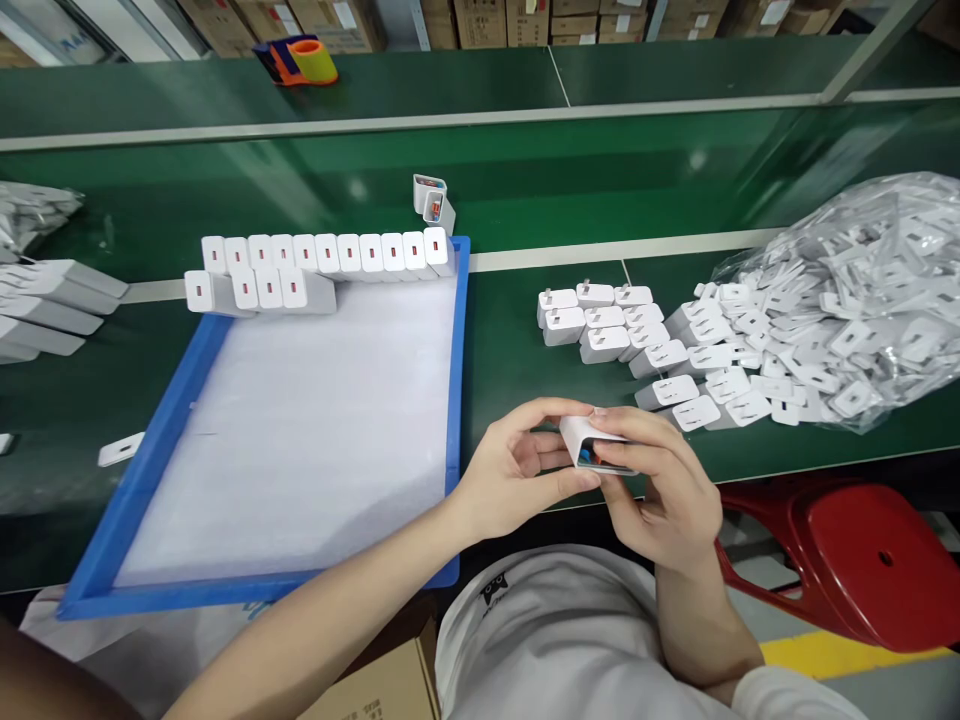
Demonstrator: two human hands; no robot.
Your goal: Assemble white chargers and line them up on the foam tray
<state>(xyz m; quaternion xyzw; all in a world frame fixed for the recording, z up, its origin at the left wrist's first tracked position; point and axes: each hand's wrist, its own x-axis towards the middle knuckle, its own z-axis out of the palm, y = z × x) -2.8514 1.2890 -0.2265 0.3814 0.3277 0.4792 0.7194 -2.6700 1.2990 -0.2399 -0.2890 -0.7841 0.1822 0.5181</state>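
Between my hands, just above the bench's front edge, is a white charger housing (576, 432) with one end uncovered. Blue and orange parts show inside it. My left hand (517, 455) grips the housing from the left, thumb below and fingers behind. Fingers of my right hand (664, 485) press at its uncovered end from the right; whether they also pinch a small cap is hidden. Beyond my hands, several white chargers with prongs (604, 343) stand in a group. Left of them, chargers with port ends up (370, 255) line the far side of a blue-rimmed tray (459, 400).
A clear bag of white plastic pieces (862, 310) spills onto the bench at right. Two uncovered housings (435, 200) stand behind the tray. A tape dispenser (296, 62) sits on the upper shelf. A red stool (877, 560) is at lower right, and a loose white cap (120, 450) lies left.
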